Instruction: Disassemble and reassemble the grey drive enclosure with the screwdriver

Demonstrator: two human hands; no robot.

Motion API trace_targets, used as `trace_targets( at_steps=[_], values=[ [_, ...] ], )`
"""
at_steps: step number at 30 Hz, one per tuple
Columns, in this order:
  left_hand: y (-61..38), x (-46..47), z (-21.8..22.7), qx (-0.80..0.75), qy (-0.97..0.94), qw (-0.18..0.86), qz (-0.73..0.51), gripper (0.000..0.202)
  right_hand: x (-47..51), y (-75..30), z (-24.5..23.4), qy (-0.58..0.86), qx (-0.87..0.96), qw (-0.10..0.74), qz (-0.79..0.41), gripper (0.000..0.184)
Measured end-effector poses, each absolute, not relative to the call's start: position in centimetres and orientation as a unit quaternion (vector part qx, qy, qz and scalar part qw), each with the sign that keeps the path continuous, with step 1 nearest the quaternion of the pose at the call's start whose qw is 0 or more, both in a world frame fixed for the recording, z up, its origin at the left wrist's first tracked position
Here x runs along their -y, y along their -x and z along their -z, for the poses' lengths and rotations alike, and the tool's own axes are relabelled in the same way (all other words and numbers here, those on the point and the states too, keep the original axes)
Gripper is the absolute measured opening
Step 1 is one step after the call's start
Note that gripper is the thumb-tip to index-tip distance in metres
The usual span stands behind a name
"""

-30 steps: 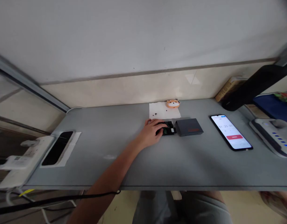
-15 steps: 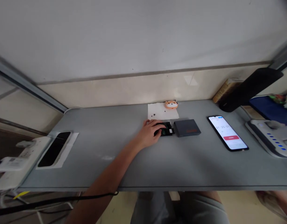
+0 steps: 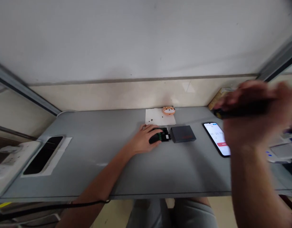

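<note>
On the desk, my left hand [image 3: 144,139] is closed around a small black device [image 3: 164,136], thumb on the near side and fingers on the far side. A green circuit board and a white label show on the device. Right beside it lies a dark grey box [image 3: 183,134] with faint red lettering. My right hand [image 3: 250,117] is raised on the right, smeared by motion, its fingers curled over a dark elongated object [image 3: 248,109] whose kind I cannot make out. Behind the device, a white paper [image 3: 157,118] carries a few tiny dark bits that look like screws.
An orange animal-faced case [image 3: 168,110] sits on the paper's far edge. A lit phone [image 3: 216,136] showing a timer lies at right, partly behind my right forearm. Another phone [image 3: 43,155] rests on paper at left, near a white power strip [image 3: 15,158]. A wall closes the back.
My right hand has come into view from the right, raised with a dark object in it. My left hand stays on the device. The whole view has shifted slightly.
</note>
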State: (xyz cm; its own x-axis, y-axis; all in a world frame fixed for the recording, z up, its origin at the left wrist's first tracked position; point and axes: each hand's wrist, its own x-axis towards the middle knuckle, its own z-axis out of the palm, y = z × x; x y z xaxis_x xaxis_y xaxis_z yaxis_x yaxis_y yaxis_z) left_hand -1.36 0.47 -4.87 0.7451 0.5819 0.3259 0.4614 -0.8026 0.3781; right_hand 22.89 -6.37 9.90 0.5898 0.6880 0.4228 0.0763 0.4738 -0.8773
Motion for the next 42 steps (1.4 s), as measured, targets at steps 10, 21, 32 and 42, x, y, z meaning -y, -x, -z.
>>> trace_targets(
  at_steps=[10, 21, 32, 42],
  values=[
    [2.3, -1.2, 4.5, -0.288, -0.922, 0.116, -0.233, 0.034, -0.5, -21.9, 0.3, 0.659, 0.413, 0.581, -0.239, 0.065],
    [2.0, -1.9, 5.9, -0.378, -0.860, 0.115, -0.323, 0.032, -0.3, -22.1, 0.8, 0.661, 0.463, 0.540, -0.239, 0.069],
    [2.2, -2.4, 6.4, -0.403, -0.831, 0.114, -0.367, 0.026, -0.1, -21.7, 0.2, 0.643, 0.422, 0.570, -0.289, 0.072],
    [2.1, -2.6, 6.3, -0.429, -0.812, 0.145, -0.368, 0.018, 0.4, -19.9, 0.6, 0.600, 0.406, 0.585, -0.366, 0.064]
  ],
)
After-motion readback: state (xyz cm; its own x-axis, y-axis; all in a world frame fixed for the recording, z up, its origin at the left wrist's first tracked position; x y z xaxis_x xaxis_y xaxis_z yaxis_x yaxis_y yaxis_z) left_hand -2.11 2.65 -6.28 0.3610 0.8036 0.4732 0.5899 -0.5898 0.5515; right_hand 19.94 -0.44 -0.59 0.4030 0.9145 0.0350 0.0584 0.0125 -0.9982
